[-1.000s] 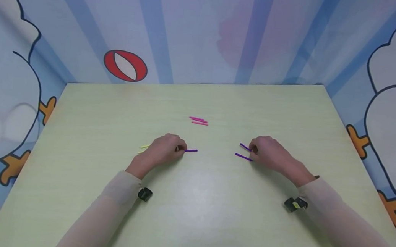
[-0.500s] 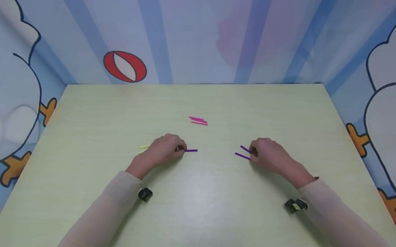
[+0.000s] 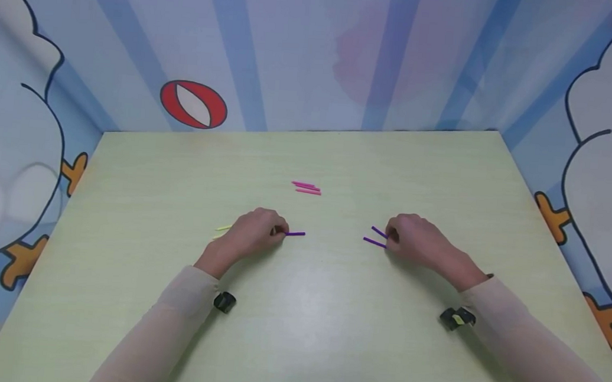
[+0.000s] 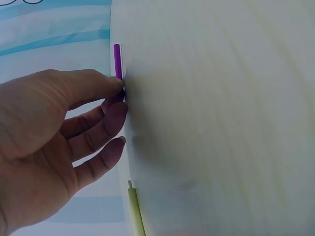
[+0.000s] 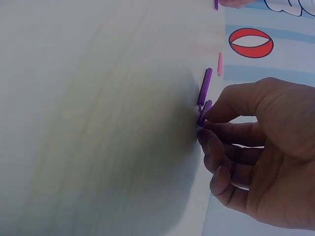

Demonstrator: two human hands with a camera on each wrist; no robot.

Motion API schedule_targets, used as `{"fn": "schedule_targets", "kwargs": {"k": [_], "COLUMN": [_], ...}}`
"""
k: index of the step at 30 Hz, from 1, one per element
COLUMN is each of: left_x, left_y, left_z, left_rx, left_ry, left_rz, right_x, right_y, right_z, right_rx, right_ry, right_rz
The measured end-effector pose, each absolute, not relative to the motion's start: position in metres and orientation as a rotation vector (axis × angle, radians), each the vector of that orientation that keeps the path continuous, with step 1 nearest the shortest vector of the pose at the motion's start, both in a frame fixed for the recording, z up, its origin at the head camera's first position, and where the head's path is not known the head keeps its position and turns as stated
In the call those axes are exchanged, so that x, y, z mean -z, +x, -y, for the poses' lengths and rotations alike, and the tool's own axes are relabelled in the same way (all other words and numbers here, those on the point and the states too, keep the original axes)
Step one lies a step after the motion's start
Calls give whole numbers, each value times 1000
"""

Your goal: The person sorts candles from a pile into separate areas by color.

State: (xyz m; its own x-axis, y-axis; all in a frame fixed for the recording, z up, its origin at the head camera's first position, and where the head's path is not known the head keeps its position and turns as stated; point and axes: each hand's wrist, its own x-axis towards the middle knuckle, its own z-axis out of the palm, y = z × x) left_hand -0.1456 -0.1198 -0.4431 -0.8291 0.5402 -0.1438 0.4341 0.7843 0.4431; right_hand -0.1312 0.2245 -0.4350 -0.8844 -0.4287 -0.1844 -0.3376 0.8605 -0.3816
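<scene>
In the head view my left hand (image 3: 254, 233) pinches one end of a thin purple candle (image 3: 296, 233) between thumb and index finger, low over the table. Its free end points right; the left wrist view shows that end of the purple candle (image 4: 117, 61) above the thumb. My right hand (image 3: 422, 240) pinches the farther of two purple candles (image 3: 380, 232). The nearer purple candle (image 3: 374, 242) lies just beside those fingertips. Behind the left hand are yellow candles (image 3: 223, 227), partly hidden; one yellow candle (image 4: 136, 211) shows a narrow tip in the left wrist view.
Several pink candles (image 3: 308, 187) lie together farther back on the pale wooden table (image 3: 306, 333). A printed wall (image 3: 305, 55) with blue stripes and a red ball picture stands at the table's far edge, and printed side walls flank it.
My right hand has shifted slightly toward me, and the farther purple candle's tip has moved a little with it. The left hand and its candle stay still.
</scene>
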Motion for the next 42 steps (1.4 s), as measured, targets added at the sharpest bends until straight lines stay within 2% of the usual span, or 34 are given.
{"fn": "schedule_targets", "kwargs": {"k": [10,25,42], "left_x": [444,441,443], "left_y": [-146,-144,-139], "left_z": [120,119,111], "left_rx": [-590,-549,-351], "left_ry": [754,761,841], "left_rz": [-2711,-2727,-2781], "right_x": [429,419,435], "right_y": [-135,-140,-136], "right_z": [-217,-172,-131], "right_rx": [504,494,510], "right_ry": [-626,-710,-825], "right_rz": [-2820,-2851,-2765]}}
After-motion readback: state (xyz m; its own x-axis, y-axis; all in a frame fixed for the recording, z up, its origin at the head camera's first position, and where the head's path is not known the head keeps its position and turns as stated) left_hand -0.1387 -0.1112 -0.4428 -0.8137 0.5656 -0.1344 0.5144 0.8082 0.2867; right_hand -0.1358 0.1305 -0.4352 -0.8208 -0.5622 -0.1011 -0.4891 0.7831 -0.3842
